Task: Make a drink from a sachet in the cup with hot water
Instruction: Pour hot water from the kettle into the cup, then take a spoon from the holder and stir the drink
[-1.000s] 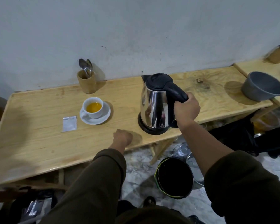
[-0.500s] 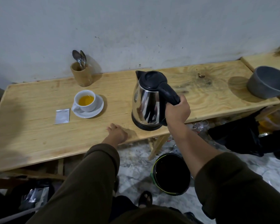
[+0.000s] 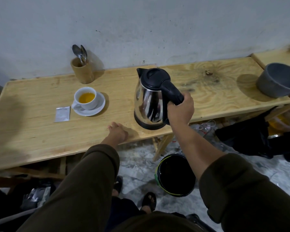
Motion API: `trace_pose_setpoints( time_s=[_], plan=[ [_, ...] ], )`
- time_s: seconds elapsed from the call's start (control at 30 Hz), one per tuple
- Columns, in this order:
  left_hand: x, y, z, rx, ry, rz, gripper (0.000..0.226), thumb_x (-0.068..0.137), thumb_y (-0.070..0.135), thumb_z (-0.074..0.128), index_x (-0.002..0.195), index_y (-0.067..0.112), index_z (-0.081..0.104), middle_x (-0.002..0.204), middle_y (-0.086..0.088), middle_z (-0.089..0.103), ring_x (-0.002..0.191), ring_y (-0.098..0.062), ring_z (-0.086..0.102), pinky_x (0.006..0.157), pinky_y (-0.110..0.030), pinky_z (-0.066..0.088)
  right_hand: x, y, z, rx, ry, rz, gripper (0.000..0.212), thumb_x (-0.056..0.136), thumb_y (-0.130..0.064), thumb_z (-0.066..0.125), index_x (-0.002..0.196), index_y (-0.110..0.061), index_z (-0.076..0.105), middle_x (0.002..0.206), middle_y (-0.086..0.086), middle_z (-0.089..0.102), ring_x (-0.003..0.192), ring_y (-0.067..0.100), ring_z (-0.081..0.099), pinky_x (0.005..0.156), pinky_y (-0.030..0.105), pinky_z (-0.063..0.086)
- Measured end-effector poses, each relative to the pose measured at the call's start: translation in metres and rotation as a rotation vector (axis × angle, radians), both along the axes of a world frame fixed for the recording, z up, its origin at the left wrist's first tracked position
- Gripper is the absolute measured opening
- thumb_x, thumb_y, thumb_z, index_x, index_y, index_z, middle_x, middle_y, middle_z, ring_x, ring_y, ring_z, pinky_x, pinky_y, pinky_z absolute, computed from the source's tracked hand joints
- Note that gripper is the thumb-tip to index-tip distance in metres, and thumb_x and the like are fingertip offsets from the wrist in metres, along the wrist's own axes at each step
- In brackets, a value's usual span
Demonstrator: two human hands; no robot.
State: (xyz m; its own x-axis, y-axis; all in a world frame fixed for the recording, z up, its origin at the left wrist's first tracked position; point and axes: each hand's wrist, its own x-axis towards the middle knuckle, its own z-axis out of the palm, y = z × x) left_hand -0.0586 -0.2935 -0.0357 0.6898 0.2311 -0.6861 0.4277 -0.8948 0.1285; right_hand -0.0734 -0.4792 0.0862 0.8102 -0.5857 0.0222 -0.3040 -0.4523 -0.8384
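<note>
Cup (image 3: 85, 100) on its saucer (image 3: 100, 107), table (image 3: 32, 131) left — already holds yellow liquid | sachet (image 3: 62, 114) flat just beside it | head view: right hand (image 3: 180, 111) wrapped round the handle of the kettle (image 3: 151, 99), which stands upright | left hand (image 3: 117, 133) loosely curled on table edge, empty | judged: water poured — stirring likely left, spoons (image 3: 79, 52) untouched
</note>
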Motion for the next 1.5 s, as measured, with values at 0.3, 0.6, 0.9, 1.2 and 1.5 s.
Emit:
trace_pose_setpoints(
  time_s=[0.3,0.6,0.9,1.2,1.5],
  plan=[
    [-0.014,0.024,0.02,-0.174,-0.224,0.061,0.042,0.101,0.02,0.032,0.133,0.001,0.052,0.14,-0.018,0.051,0.129,-0.034,0.048,0.106,-0.037,0.036,-0.005,0.048,0.015,-0.437,-0.378,0.242,0.04,0.074,-0.012,0.06,0.114,-0.004,0.062,0.121,0.015,0.058,0.122,0.028,0.046,0.109,0.05,0.036],
    [-0.004,0.091,0.029,-0.407,-0.234,0.437,0.061,0.101,0.037,0.033,0.15,0.001,0.026,0.158,-0.014,0.027,0.144,-0.031,0.03,0.118,-0.036,0.026,0.017,0.133,0.013,-0.294,-0.167,0.588,0.035,0.086,-0.01,0.052,0.119,-0.007,0.06,0.133,0.008,0.049,0.126,0.021,0.044,0.098,0.03,0.041],
    [0.034,0.176,0.04,-0.637,-0.268,0.803,0.07,0.095,0.054,0.036,0.141,0.002,0.042,0.143,-0.014,0.049,0.13,-0.033,0.048,0.11,-0.043,0.039,0.091,0.23,0.008,-0.174,0.04,0.624,0.028,0.088,-0.014,0.052,0.114,-0.01,0.063,0.126,0.007,0.055,0.118,0.022,0.051,0.092,0.03,0.043],
    [0.068,0.219,0.037,-0.768,-0.202,0.782,0.059,0.096,0.042,0.045,0.138,0.002,0.047,0.143,-0.016,0.05,0.133,-0.03,0.046,0.114,-0.042,0.034,0.155,0.276,-0.004,-0.115,0.22,0.524,0.024,0.089,-0.015,0.051,0.104,-0.01,0.069,0.115,0.009,0.067,0.108,0.024,0.06,0.076,0.022,0.037],
    [0.078,0.233,0.033,-0.859,-0.121,0.767,0.074,0.068,0.041,0.075,0.123,-0.005,0.058,0.103,-0.011,0.064,0.094,-0.021,0.061,0.104,-0.043,0.043,0.225,0.292,-0.004,0.041,0.33,0.419,0.027,0.093,-0.014,0.049,0.114,-0.006,0.064,0.118,0.013,0.065,0.111,0.029,0.061,0.092,0.033,0.052]
  ],
)
